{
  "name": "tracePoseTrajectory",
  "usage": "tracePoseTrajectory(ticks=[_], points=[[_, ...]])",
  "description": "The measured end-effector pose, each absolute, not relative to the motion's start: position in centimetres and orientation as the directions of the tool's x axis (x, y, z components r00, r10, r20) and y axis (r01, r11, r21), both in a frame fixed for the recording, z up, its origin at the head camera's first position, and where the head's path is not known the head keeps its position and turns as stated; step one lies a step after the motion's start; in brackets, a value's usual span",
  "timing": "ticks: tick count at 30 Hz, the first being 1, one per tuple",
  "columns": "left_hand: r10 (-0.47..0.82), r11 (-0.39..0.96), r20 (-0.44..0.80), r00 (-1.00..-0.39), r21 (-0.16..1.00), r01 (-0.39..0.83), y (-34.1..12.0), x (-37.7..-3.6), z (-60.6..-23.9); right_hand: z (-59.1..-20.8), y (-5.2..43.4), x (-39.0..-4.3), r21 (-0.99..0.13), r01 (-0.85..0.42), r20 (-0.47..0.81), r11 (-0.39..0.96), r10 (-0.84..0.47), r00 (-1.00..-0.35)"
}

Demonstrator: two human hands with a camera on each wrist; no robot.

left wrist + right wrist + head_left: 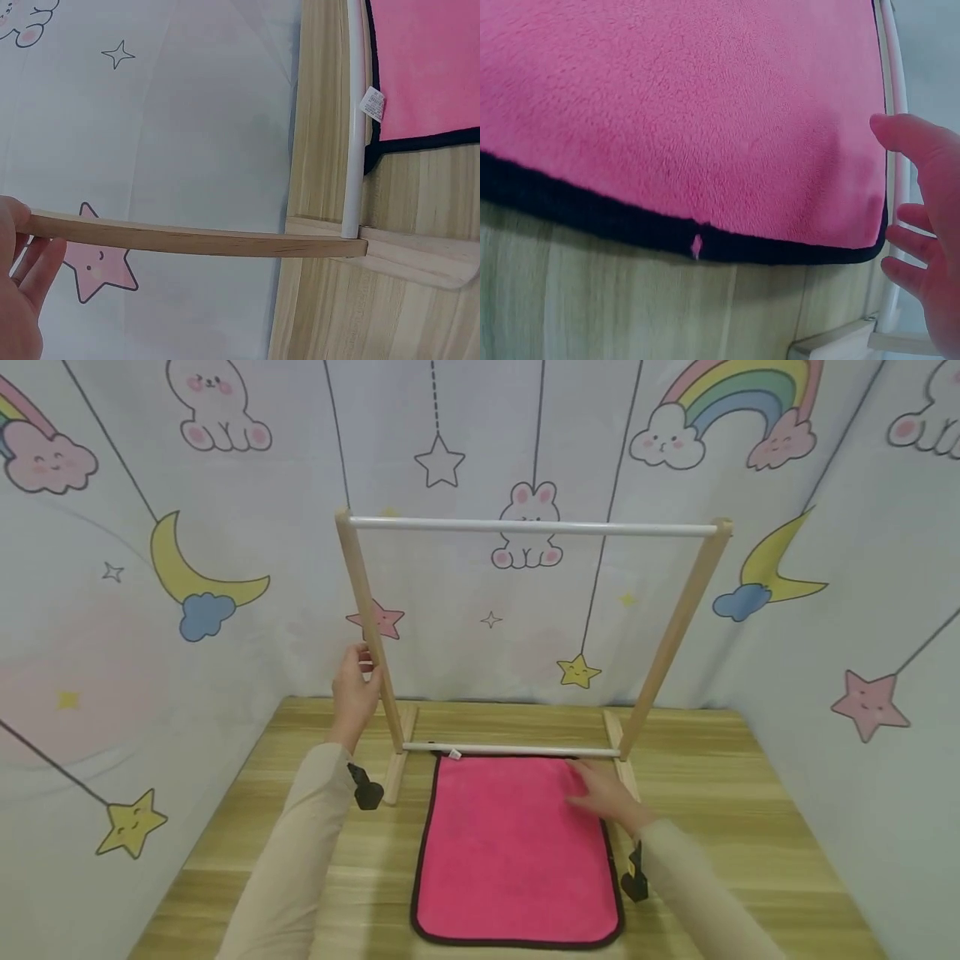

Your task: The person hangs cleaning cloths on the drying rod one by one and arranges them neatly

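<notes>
A wooden rack with white rods stands upright at the back of the table. My left hand (355, 689) holds its left post (367, 602) partway up; in the left wrist view the thumb and fingers are at the end of that post (187, 238). In front of the rack a pink towel (517, 860) with a black border lies flat, its far edge along the lower white rod (517, 749). My right hand (606, 793) hovers by the towel's far right corner, fingers spread and grasping nothing. A small white tag (372, 103) sticks out at the towel's far left.
The rack's upper rod (532, 527) spans between the two posts, and the right post (675, 627) rises beyond my right hand. White cloth walls (465, 602) with cartoon prints enclose the wooden table (720, 827) at the back and both sides.
</notes>
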State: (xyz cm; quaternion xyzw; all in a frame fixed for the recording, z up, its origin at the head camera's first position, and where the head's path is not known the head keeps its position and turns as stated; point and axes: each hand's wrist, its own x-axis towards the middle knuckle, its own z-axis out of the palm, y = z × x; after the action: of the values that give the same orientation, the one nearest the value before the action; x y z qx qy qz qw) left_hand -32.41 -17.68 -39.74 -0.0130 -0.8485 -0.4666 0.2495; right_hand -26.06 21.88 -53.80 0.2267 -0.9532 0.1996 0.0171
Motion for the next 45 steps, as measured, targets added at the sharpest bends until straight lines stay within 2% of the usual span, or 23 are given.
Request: tracePoseTrajectory(ticks=[10,17,25,39,45], points=[[-0.19,0.594,0.476,-0.859,0.753,0.285,-17.7,-32.4,-39.6,-55.9,21.5,-26.7,-0.365,-0.401,0.139,0.841,-0.376,-0.916],[-0.203,0.603,0.471,-0.859,0.751,0.269,-17.8,-32.3,-39.7,-56.2,21.2,-26.2,-0.462,-0.41,0.176,0.787,-0.372,-0.912],[-0.208,0.612,0.472,-0.857,0.746,0.263,-17.7,-32.2,-39.6,-56.2,20.9,-25.0,-0.469,-0.442,0.176,0.765,-0.409,-0.895],[-0.204,0.606,0.487,-0.849,0.744,0.282,-17.6,-32.3,-39.7,-56.1,20.5,-24.5,-0.287,-0.515,0.138,0.808,-0.497,-0.856],[-0.213,0.604,0.493,-0.844,0.745,0.283,-17.5,-32.3,-39.8,-56.5,20.2,-24.1,-0.267,-0.586,0.208,0.766,-0.548,-0.811]])
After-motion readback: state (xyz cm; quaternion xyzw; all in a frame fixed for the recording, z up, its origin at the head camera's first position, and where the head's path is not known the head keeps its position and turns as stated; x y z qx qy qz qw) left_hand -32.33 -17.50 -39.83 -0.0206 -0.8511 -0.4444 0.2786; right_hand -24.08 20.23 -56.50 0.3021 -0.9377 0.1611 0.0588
